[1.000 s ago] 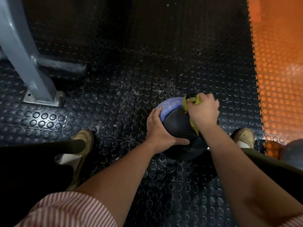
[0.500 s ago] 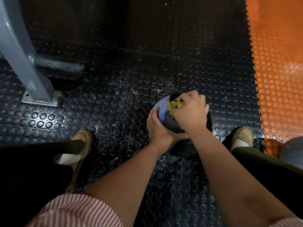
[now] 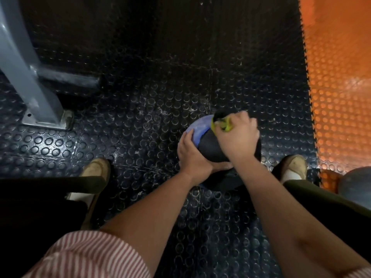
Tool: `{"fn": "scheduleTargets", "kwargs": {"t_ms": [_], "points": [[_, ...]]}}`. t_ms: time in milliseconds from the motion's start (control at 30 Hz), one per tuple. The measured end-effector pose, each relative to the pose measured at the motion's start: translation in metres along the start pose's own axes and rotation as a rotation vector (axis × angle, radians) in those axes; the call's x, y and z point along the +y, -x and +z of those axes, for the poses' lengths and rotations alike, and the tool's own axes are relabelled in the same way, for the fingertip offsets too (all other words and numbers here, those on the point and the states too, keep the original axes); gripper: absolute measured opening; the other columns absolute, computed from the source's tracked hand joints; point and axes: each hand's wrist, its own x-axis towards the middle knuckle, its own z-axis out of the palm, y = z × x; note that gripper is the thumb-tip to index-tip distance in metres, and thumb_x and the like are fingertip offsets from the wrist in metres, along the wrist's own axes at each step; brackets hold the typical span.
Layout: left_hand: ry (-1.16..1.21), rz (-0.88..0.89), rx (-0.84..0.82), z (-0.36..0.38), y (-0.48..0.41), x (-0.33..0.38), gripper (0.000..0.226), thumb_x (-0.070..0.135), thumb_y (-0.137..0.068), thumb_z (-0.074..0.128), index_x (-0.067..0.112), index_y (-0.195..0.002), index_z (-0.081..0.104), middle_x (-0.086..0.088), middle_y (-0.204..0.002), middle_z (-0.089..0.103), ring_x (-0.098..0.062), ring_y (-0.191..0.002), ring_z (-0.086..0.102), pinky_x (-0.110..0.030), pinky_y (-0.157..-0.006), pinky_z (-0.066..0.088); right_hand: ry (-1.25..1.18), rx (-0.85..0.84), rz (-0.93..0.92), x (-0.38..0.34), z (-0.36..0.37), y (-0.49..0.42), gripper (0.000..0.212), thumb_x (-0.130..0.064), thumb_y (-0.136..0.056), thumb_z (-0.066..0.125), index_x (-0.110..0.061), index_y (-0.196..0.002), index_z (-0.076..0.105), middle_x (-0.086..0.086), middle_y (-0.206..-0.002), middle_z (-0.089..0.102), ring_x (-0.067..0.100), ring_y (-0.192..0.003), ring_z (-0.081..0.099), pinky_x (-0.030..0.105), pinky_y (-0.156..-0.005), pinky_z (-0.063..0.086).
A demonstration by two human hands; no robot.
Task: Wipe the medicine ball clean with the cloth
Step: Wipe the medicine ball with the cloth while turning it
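Closest is a striped sleeve [image 3: 86, 255], and two bare arms reach out and down past it. A little further, a tan left shoe [image 3: 96, 169] and a tan right shoe [image 3: 295, 165] stand well apart.

Between them, and a bit in front, is the medicine ball [image 3: 210, 147]. It is black with a blue patch on its far left side. I cannot tell if it sits on the floor or is lifted a little.

The left hand [image 3: 192, 155] is on the ball's left side. Its grip is closed round the ball: the fingers curl over the blue part and the thumb goes under the near side. I think this stops the ball from rolling while it gets rubbed.

The right hand [image 3: 240, 137] is on top of the ball, toward the far side. Its grip is closed tight on the cloth [image 3: 224, 126], a yellow-green rag bunched in the fingers, with a bit poking out on the left. The cloth is pressed between that hand and the ball, so the ball lies right under the grip. The hand looks blurry, so it is likely rubbing.

Further off are the black bumpy floor [image 3: 140, 117], a grey metal post [image 3: 20, 67] at the left, an orange floor [image 3: 341, 97] at the right, and another ball [image 3: 357, 183] near the right shoe.
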Motion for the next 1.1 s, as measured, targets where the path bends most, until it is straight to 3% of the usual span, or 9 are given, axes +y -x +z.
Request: {"fn": "scheduleTargets", "kwargs": {"t_ms": [133, 233, 400, 567, 700, 767, 867, 1000, 1100], "points": [[0.052, 0.03, -0.061, -0.023, -0.01, -0.018, 0.117, 0.022, -0.052, 0.094, 0.025, -0.147, 0.025, -0.003, -0.151, 0.03, -0.019, -0.139, 0.033, -0.037, -0.114, 0.033, 0.153, -0.115, -0.436, -0.022, 0.011, 0.025, 0.03, -0.041, -0.08, 0.049, -0.018, -0.088, 0.065, 0.004, -0.097, 0.056, 0.029, -0.097, 0.048, 0.043, -0.085, 0.037], [0.226, 0.058, -0.105, -0.03, -0.006, -0.025, 0.101, 0.022, -0.044, 0.094, 0.044, -0.122, 0.033, 0.006, -0.131, 0.045, 0.0, -0.117, 0.051, -0.024, -0.098, 0.047, -0.001, -0.098, -0.557, -0.011, 0.015, 0.028, 0.034, -0.041, -0.068, 0.049, -0.022, -0.086, 0.07, 0.001, -0.089, 0.059, 0.028, -0.087, 0.053, 0.045, -0.081, 0.044], [0.049, 0.049, -0.17, -0.028, -0.006, -0.025, 0.14, 0.061, -0.034, 0.089, 0.037, -0.146, 0.009, 0.011, -0.15, 0.011, -0.016, -0.14, 0.023, -0.042, -0.114, 0.033, -0.476, 0.064, 0.28, 0.043, 0.006, 0.019, 0.016, -0.036, -0.083, 0.058, -0.027, -0.095, 0.067, 0.008, -0.111, 0.059, 0.03, -0.107, 0.051, 0.039, -0.096, 0.039], [0.042, 0.028, -0.21, -0.025, 0.003, -0.022, 0.143, 0.065, -0.038, 0.089, 0.038, -0.149, 0.003, 0.02, -0.152, 0.003, -0.013, -0.143, 0.016, -0.045, -0.116, 0.03, -0.911, -0.179, 0.865, 0.085, 0.004, 0.002, 0.027, -0.039, -0.091, 0.056, -0.015, -0.099, 0.065, 0.007, -0.099, 0.066, 0.026, -0.093, 0.061, 0.038, -0.084, 0.046], [0.092, 0.008, -0.015, -0.012, 0.021, -0.04, 0.116, 0.055, -0.055, 0.086, 0.025, -0.146, 0.022, 0.007, -0.146, 0.019, -0.012, -0.135, 0.027, -0.032, -0.111, 0.033, -0.918, -0.337, 0.902, 0.102, 0.015, -0.007, 0.035, -0.045, -0.085, 0.057, -0.016, -0.099, 0.07, 0.009, -0.093, 0.07, 0.031, -0.092, 0.065, 0.044, -0.086, 0.05], [0.297, -0.069, 0.136, -0.016, 0.019, -0.042, 0.08, 0.064, -0.061, 0.072, 0.022, -0.122, 0.045, -0.001, -0.127, 0.041, -0.014, -0.118, 0.044, -0.025, -0.095, 0.043, -0.941, -0.377, 0.876, 0.109, 0.02, -0.01, 0.034, -0.045, -0.087, 0.055, -0.015, -0.091, 0.07, 0.007, -0.081, 0.072, 0.031, -0.084, 0.066, 0.041, -0.079, 0.051], [0.456, -0.415, 0.139, -0.025, -0.008, -0.044, 0.037, 0.062, -0.09, 0.05, 0.027, -0.102, 0.048, -0.004, -0.12, 0.054, -0.023, -0.107, 0.055, -0.041, -0.09, 0.046, -0.982, -0.44, 0.869, 0.115, 0.023, -0.01, 0.035, -0.045, -0.091, 0.051, -0.016, -0.083, 0.068, 0.001, -0.062, 0.07, 0.027, -0.072, 0.063, 0.033, -0.064, 0.047], [0.583, -0.648, -0.173, -0.033, -0.028, -0.042, 0.059, 0.072, -0.09, 0.036, 0.026, -0.11, 0.068, -0.01, -0.115, 0.068, -0.035, -0.106, 0.063, -0.055, -0.098, 0.046, -1.014, -0.581, 0.868, 0.119, 0.019, -0.001, 0.047, -0.041, -0.095, 0.046, -0.012, -0.072, 0.073, 0.004, -0.066, 0.072, 0.024, -0.059, 0.066, 0.03, -0.061, 0.047], [0.594, -0.735, -0.208, -0.034, -0.026, -0.039, 0.064, 0.072, -0.09, 0.035, 0.023, -0.095, 0.075, -0.011, -0.101, 0.073, -0.037, -0.101, 0.064, -0.056, -0.095, 0.046, -1.033, -0.609, 0.882, 0.128, 0.019, 0.008, 0.045, -0.04, -0.096, 0.046, -0.012, -0.076, 0.075, 0.009, -0.077, 0.073, 0.025, -0.062, 0.068, 0.032, -0.064, 0.048]]}}
